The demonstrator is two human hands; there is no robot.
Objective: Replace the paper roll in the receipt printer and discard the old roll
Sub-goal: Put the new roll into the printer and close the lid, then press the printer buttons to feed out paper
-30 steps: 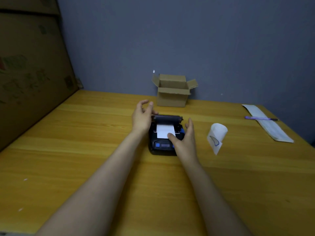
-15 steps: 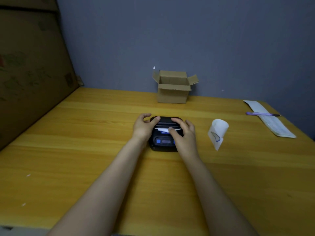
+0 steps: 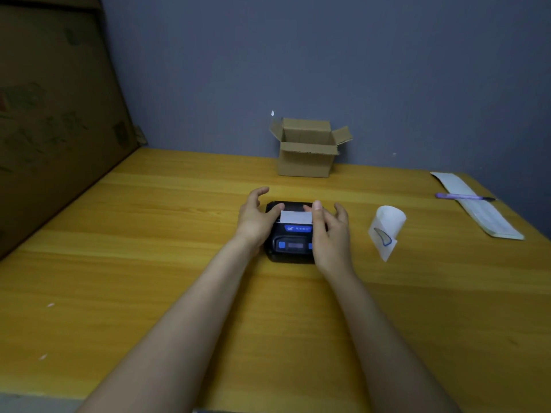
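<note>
Head view is filled by a glossy yellow wood-grain bench (image 3: 149, 263). At its far edge an open corrugated cardboard box (image 3: 305, 153) is stood, probably meant for discards. A small black plastic receipt printer (image 3: 293, 239) with blue buttons is set mid-bench, bracketed by the left hand (image 3: 256, 217) and right hand (image 3: 329, 231), seemingly to steady it with its lid shut. Both sets of fingers are loosely spread, nothing gripped. A white paper tab (image 3: 295, 216) is seen at the slot. A curled paper roll (image 3: 387, 225), apparently the old one, is left beside the printer.
</note>
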